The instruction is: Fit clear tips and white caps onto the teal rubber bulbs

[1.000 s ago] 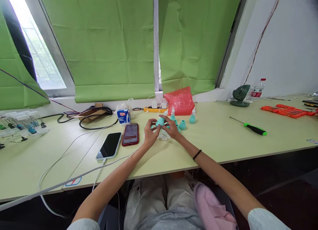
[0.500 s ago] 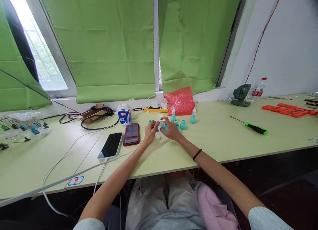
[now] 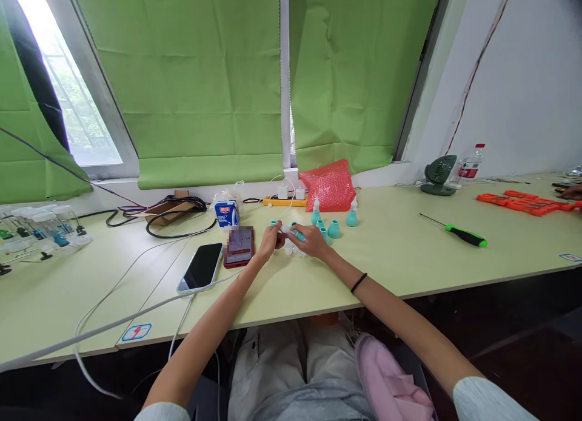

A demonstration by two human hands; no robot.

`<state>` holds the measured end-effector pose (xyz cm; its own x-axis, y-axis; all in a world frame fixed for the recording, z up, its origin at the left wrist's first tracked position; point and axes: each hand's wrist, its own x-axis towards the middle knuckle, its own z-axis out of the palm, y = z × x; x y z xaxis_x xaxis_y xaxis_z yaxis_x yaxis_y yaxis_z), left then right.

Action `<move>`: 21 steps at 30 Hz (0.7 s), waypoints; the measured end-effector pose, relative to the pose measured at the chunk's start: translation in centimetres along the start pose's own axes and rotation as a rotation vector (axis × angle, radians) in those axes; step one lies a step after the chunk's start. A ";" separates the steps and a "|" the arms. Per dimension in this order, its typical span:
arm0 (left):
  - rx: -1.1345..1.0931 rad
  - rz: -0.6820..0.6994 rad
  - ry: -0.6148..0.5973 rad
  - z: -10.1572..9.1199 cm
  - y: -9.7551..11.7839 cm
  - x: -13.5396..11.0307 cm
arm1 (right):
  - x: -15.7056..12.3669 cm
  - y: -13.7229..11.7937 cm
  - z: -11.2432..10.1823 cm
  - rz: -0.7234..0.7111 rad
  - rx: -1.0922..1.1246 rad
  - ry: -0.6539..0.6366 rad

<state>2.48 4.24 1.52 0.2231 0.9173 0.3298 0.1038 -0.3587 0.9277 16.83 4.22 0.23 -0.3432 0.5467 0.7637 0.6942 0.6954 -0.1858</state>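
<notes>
Both my hands meet over the pale green table (image 3: pixel 409 257), a little beyond its middle. My left hand (image 3: pixel 271 241) pinches the clear tip of a small teal squeeze bulb (image 3: pixel 296 231). My right hand (image 3: pixel 311 240) is closed round the bulb's teal body. Several more teal bulbs (image 3: pixel 334 229) and caps stand just behind my right hand, two of them with clear nozzles. Small clear parts (image 3: pixel 291 249) lie on the table under my hands.
A red phone (image 3: pixel 237 247) and a black phone (image 3: pixel 200 268) on a white cable lie to the left. Behind are a milk carton (image 3: pixel 227 214), red bubble wrap (image 3: pixel 331 184) and a power strip. A green-handled screwdriver (image 3: pixel 459 232), fan and orange tools lie right; another person's hand (image 3: pixel 571 192) shows far right.
My hands lowered from holding the bulb up to close above the table, and the left fingers shifted onto the clear tip. Another person's hand came into view at the far right.
</notes>
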 end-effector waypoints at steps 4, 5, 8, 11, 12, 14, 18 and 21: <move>0.040 -0.029 -0.004 -0.2 0.0 0.1 | 0.1 -0.2 -0.1 -0.002 0.015 0.009; 0.060 -0.030 0.003 -0.3 -0.1 0.1 | 0.1 -0.3 -0.1 -0.006 0.020 0.017; 0.146 -0.016 0.063 -0.6 0.0 0.3 | 0.1 -0.3 -0.3 -0.002 0.041 0.046; 0.273 0.028 0.167 -0.7 0.0 0.3 | 0.2 -0.2 -0.5 0.025 0.088 0.061; 0.326 0.047 0.196 -0.6 0.0 0.3 | 0.3 -0.1 -0.6 0.033 0.107 0.064; 0.438 0.087 0.225 -0.5 0.0 0.1 | 0.3 0.0 -0.6 0.043 0.140 0.064; 0.621 0.135 0.193 -0.3 -0.3 -0.3 | 0.3 0.1 -0.4 0.057 0.163 0.063; 0.701 0.146 0.164 -0.3 -0.7 -0.3 | 0.3 0.1 -0.4 0.068 0.164 0.057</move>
<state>2.04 4.32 0.81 0.1400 0.8463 0.5140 0.6917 -0.4550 0.5607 17.07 4.28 0.66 -0.2594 0.5711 0.7788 0.6006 0.7269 -0.3330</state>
